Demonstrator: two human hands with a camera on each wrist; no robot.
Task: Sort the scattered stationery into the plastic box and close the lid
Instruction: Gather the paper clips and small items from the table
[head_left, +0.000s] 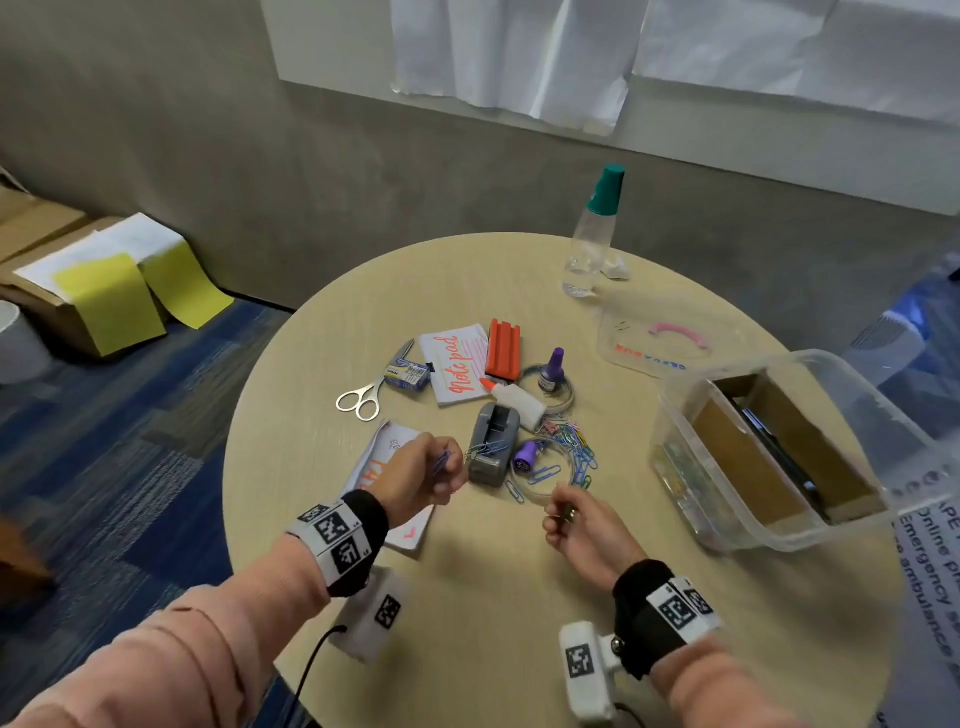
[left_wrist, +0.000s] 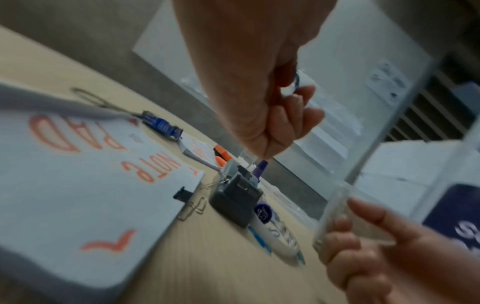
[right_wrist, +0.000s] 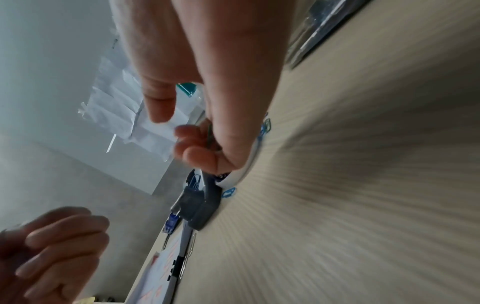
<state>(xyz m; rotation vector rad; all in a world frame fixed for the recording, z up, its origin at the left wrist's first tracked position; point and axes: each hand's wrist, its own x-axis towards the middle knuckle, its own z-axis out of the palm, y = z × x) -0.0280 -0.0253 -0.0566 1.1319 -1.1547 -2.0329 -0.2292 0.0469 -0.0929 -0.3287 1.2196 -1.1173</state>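
My left hand (head_left: 445, 470) hovers over a white notepad (head_left: 387, 449) and pinches blue paper clips (head_left: 442, 461); a blue clip (left_wrist: 296, 79) shows between its curled fingers. My right hand (head_left: 558, 512), near the table's middle, has its fingers curled round thin clips (right_wrist: 209, 133). Between the hands stands a grey tape dispenser (head_left: 493, 441), with a loose pile of coloured paper clips (head_left: 577, 448) to its right. The clear plastic box (head_left: 670, 415) stands open at the right, holding a cardboard insert. Its lid (head_left: 623, 343), with a pink handle, lies flat behind it.
Scissors (head_left: 362, 397), a staples box (head_left: 408, 375), a "Note pad" (head_left: 457, 366), an orange block (head_left: 503, 349), a glue bottle (head_left: 514, 397) and a purple ink bottle (head_left: 553, 369) lie mid-table. A clear bottle (head_left: 589, 244) stands at the back. Cardboard boxes (head_left: 78, 291) sit on the floor, left.
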